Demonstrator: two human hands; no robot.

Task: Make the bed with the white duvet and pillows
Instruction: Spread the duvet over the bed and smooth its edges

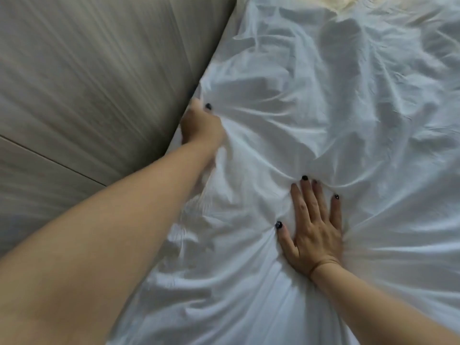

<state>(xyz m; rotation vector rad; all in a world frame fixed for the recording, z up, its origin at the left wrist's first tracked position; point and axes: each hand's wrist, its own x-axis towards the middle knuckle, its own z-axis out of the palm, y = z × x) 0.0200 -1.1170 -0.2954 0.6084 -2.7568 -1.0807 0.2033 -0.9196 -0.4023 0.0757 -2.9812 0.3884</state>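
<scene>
Left hand [199,123] gripping the crumpled white cotton duvet [323,120].
Right hand [313,232] is pressed flat, fingers spread, creases radiating around it.

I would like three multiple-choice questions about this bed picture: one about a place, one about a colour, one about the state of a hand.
1. Where does the left hand grip the duvet?
A. at its edge beside the grey panel
B. in its middle
C. under a pillow

2. What colour are the fingernails?
A. red
B. dark
C. unpainted

3. How is the right hand?
A. a fist
B. pinching fabric
C. flat, fingers spread, pressing down

Answers: 1 A, the hand sits where cloth meets panel. 2 B, the nails look almost black. 3 C, creases radiate from the palm.
</scene>
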